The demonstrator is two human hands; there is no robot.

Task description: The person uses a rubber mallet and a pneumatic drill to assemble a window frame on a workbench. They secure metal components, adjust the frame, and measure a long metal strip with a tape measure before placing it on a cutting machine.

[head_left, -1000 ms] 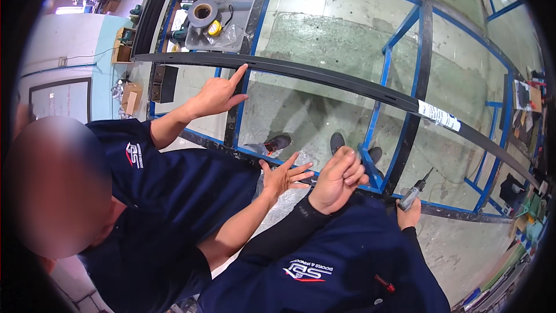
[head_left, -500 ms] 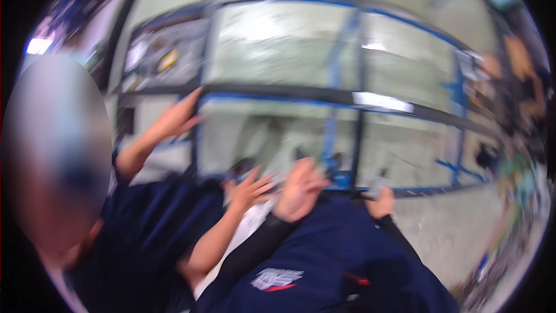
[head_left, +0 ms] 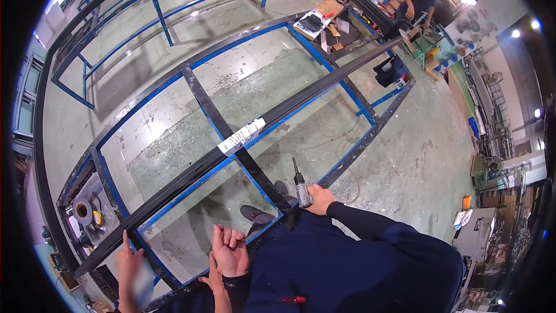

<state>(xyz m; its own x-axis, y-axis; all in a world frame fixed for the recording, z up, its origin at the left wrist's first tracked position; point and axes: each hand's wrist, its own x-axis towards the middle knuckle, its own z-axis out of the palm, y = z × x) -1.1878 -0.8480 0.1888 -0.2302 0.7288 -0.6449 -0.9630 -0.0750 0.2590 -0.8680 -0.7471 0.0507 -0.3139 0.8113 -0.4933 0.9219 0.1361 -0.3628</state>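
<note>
My right hand is wrapped round a grey power screwdriver whose long thin bit points up and away. It stands over the near edge of a large dark metal frame with blue edges. Palm up, my left hand has its fingers curled in; whatever they hold, if anything, does not show. Close beside it is a co-worker's hand. The co-worker's other hand points at a long dark bar lying across the frame. A white printed label sits on that bar.
A tray with a tape roll is at the left end of the frame. Boards and tools lie at its far end. Another person stands at the back right. Blue metal stands are behind. Storage racks line the right.
My view has swung, so the frame now runs diagonally and more of the workshop shows at right. The power screwdriver stays in my right hand. The co-worker is now mostly out of view.
</note>
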